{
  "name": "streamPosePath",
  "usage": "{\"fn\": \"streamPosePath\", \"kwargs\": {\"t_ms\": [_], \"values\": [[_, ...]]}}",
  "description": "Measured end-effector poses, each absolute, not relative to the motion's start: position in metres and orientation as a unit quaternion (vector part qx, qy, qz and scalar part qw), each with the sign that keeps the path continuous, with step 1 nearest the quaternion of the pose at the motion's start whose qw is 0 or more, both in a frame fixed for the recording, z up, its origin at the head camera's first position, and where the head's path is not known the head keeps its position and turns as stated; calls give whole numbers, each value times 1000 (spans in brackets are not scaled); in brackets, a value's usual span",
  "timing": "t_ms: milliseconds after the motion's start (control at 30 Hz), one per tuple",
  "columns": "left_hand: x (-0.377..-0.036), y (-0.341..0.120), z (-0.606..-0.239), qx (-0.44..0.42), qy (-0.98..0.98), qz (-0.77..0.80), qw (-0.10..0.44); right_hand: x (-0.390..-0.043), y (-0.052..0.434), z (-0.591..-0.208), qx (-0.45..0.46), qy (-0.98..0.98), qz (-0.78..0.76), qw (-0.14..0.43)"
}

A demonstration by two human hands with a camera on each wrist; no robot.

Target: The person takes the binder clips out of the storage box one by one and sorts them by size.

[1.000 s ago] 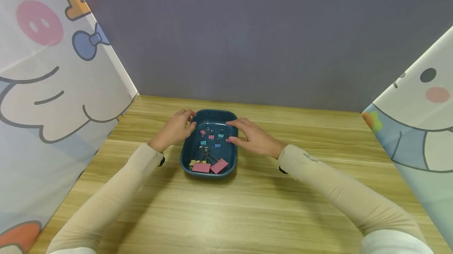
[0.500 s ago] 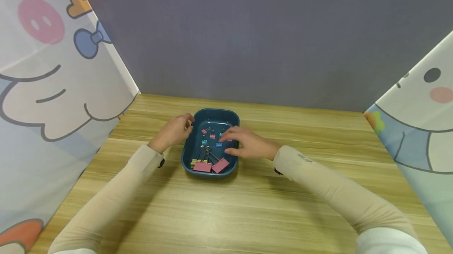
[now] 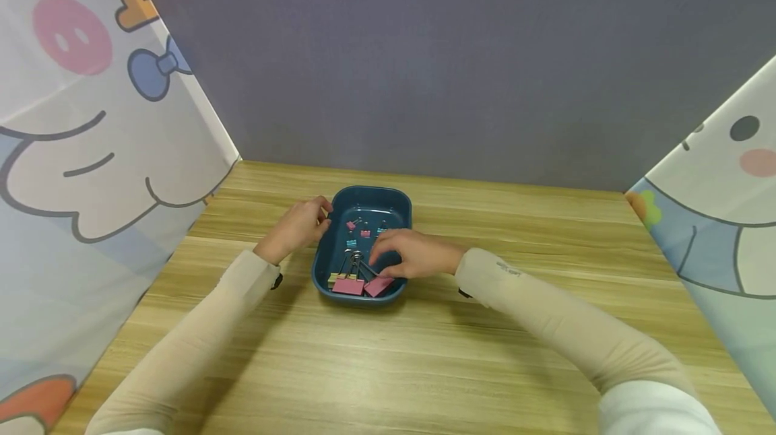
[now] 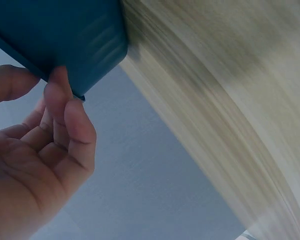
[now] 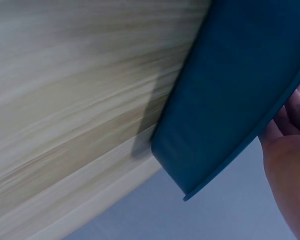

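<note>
Binder clips lie in one dark blue tray (image 3: 320,260) at the centre of the head view, on a wooden table (image 3: 424,361). Nearest are two large pink clips (image 3: 347,285) and one yellow clip (image 3: 331,279), wire handles pointing away. Just beyond, the right hand (image 3: 405,254) reaches into the tray, fingers curled down over the clips; whether they pinch one I cannot tell. Farther back lie about five small clips (image 3: 358,226), pink and teal. The left hand (image 3: 300,223) pinches the tray's far left rim.
</note>
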State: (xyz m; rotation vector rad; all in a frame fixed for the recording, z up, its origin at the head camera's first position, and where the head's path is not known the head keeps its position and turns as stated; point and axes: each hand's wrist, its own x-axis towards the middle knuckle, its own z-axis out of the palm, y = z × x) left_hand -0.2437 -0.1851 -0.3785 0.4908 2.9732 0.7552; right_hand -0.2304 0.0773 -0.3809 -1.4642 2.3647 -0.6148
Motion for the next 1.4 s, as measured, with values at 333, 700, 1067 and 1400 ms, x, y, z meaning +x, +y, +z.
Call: {"fn": "streamPosePath", "kwargs": {"t_ms": [333, 700, 1067, 1400], "values": [[-242, -185, -379, 147, 959, 242, 22, -232, 67, -381, -523, 813, -179, 185], [-241, -185, -378, 144, 958, 245, 28, -231, 62, -384, -505, 832, -142, 181], [-241, -185, -378, 138, 958, 248, 38, -227, 60, -383, -474, 846, -129, 209], [-243, -186, -379, 145, 957, 248, 36, -228, 58, -383, -466, 853, -119, 203]]}}
